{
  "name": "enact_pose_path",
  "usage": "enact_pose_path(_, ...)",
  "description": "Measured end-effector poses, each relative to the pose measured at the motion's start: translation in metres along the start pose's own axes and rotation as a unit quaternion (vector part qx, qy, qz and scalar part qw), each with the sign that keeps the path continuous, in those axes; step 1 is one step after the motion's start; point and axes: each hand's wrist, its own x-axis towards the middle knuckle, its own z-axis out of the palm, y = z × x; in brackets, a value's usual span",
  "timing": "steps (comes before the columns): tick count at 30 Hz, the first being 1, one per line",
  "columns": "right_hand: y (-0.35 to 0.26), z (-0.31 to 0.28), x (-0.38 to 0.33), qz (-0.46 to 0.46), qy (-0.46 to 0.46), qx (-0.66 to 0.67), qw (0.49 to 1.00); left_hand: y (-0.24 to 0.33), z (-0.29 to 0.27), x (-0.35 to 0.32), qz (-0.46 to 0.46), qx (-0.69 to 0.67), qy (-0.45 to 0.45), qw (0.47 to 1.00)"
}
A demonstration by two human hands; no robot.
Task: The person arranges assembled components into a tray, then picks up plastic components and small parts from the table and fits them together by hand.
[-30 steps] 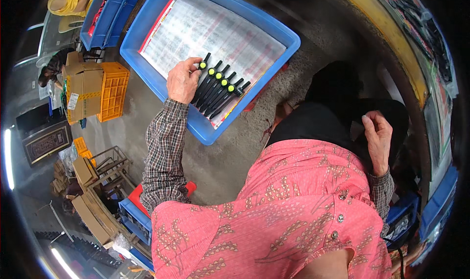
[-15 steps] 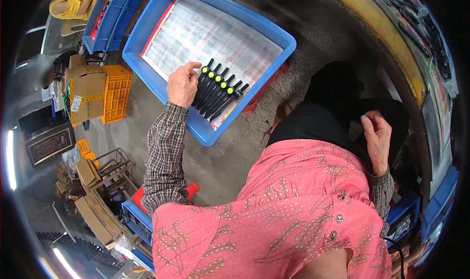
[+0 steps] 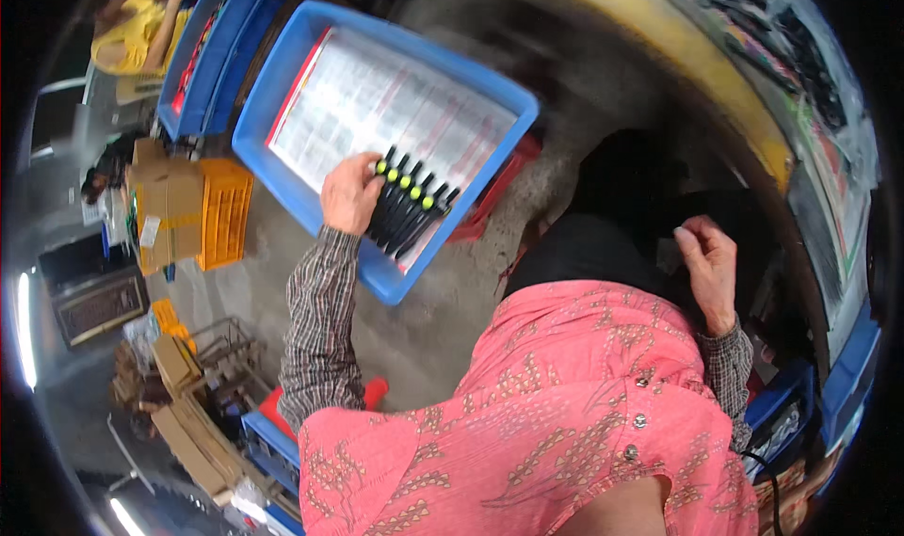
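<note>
Evidently a row has been laid out: at least 6 slim black tools (image 3: 399, 220) lie side by side in the blue tub (image 3: 384, 282), toward its near, right-hand end, on top of a printed sheet (image 3: 377, 103). 5 of them show a yellow-green knob; at the right end of the row 1 more looks dark, with no bright knob in view. They slant alike, which suggests this part of the arranging is done. The rest of the sheet shows its print with no tools over it, and nothing settles whether more belong there, so what is left cannot be judged.

The left hand (image 3: 348, 194) is at the left end of the row, its fingertips at the endmost knob. Its grip is curled and close to that tool, but whether it pinches it or only touches it I cannot tell. The right hand (image 3: 713, 268) is held over the lap, well apart from the tub, its grip loosely spread with nothing visible in it.

As for writing, the sheet carries faint columns and a red border (image 3: 299, 84), too blurred to read. A cardboard box (image 3: 174, 183) beside an orange crate (image 3: 224, 214) bears a small white label (image 3: 150, 231) and a yellow band, neither legible. No brand can be made out on the tools.
</note>
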Motion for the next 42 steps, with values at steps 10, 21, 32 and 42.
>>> enact_pose_path(10,0.004,-0.006,0.002,-0.027,-0.014,-0.040,0.999,0.001,0.002,-0.005,-0.010,0.054,-0.028,0.998)
enact_pose_path(21,0.005,-0.017,0.000,-0.028,-0.011,-0.038,0.999,0.003,0.002,0.004,-0.018,0.082,-0.024,0.996)
enact_pose_path(32,0.006,-0.015,0.002,0.008,0.000,0.009,1.000,0.017,-0.011,0.007,-0.019,0.047,0.031,0.998)
enact_pose_path(42,0.010,-0.006,0.006,0.012,-0.021,-0.039,0.999,0.086,-0.059,0.002,-0.157,-0.562,-0.088,0.807)
